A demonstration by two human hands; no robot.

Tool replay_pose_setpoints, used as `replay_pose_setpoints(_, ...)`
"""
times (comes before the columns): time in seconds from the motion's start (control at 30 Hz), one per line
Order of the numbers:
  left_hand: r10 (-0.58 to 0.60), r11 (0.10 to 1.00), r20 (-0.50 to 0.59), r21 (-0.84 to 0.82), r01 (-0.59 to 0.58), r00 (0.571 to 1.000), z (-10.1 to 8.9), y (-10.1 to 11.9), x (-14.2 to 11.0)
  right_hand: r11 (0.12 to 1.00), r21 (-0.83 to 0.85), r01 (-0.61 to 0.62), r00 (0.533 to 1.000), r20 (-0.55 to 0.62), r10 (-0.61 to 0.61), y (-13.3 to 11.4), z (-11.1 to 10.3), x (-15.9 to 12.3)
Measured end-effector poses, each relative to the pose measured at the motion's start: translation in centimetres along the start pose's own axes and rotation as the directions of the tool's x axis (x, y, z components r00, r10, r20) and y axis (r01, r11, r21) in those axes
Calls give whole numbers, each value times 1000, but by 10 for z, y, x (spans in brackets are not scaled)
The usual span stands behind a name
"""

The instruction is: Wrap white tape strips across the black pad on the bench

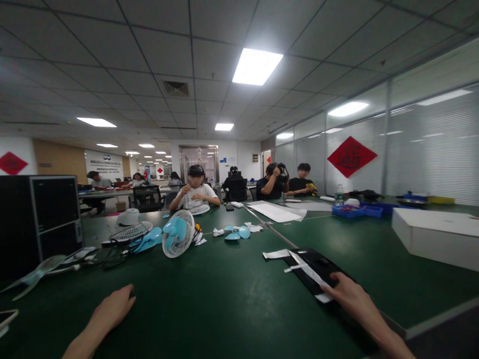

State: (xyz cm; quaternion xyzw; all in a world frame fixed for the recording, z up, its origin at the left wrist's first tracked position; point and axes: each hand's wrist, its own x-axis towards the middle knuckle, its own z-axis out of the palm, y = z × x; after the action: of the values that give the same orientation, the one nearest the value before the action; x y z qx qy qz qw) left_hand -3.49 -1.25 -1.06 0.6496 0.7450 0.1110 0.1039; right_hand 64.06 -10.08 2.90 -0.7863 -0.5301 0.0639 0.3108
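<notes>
My left hand (114, 306) is over the green tabletop (224, 299) at the lower left, holding nothing, with its fingers loosely curved and a little apart. At the lower right, my right hand (350, 294) is at the near end of a flat black case or sleeve (312, 262). Its thumb and fingertips close on a white strip (307, 269) that lies slantwise across the black thing. More white pieces stick out past the case's left edge. The underside of the right hand's fingers is hidden.
A fan head with blue blades (177, 233), a loose blue fan blade (232, 233) and cables (116, 257) lie ahead and left, near a black computer case (56, 214). A white box (434, 239) and blue trays (355, 211) stand right. Several people sit beyond, one (198, 192) across the table.
</notes>
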Motion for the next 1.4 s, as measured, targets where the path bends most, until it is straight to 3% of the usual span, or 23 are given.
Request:
replay_pose_setpoints(0.23,-4,1000,8,4,4,1000,0,-1,0,936,350,29,1000,-16,-25,-14,1,20)
replay_pose_setpoints(0.37,19,1000,-13,11,-19,1000,5,-6,6,884,429,184,981,-132,-141,-44,-6,24)
replay_pose_setpoints(0.47,24,1000,-9,13,-24,1000,8,-11,9,872,353,339,937,-215,-277,-71,-12,19)
replay_pose_setpoints(0.57,8,1000,7,-5,-8,1000,7,-11,9,850,223,478,866,-284,-412,-94,-17,10)
replay_pose_setpoints(0.67,3,1000,-10,-5,-3,1000,7,-10,8,776,53,629,751,-297,-589,-108,-14,1)
replay_pose_setpoints(0.8,27,1000,-19,-9,-27,999,8,-10,8,558,-173,811,543,-132,-830,-108,15,-13)
replay_pose_setpoints(0.87,29,999,-2,-20,-29,1000,8,-10,8,493,-217,843,506,4,-863,-104,33,-22)
replay_pose_setpoints(0.97,27,999,14,-39,-26,1000,6,-10,7,521,-177,835,547,166,-820,-99,49,-37)
replay_pose_setpoints(1.07,24,999,12,-35,-24,1000,6,-11,8,622,-59,781,618,226,-753,-94,43,-38)
replay_pose_setpoints(1.17,28,999,0,-17,-28,1000,9,-14,11,770,-88,632,775,75,-628,-79,23,-10)
replay_pose_setpoints(1.23,28,1000,-8,-13,-28,1000,11,-15,13,875,-196,443,882,-77,-464,-60,10,21)
replay_pose_setpoints(1.33,33,999,-24,5,-33,999,12,-15,14,930,-333,153,973,-115,-201,-26,1,65)
replay_pose_setpoints(1.4,34,999,-30,13,-34,999,11,-12,11,939,-331,96,990,-69,-125,-8,1,83)
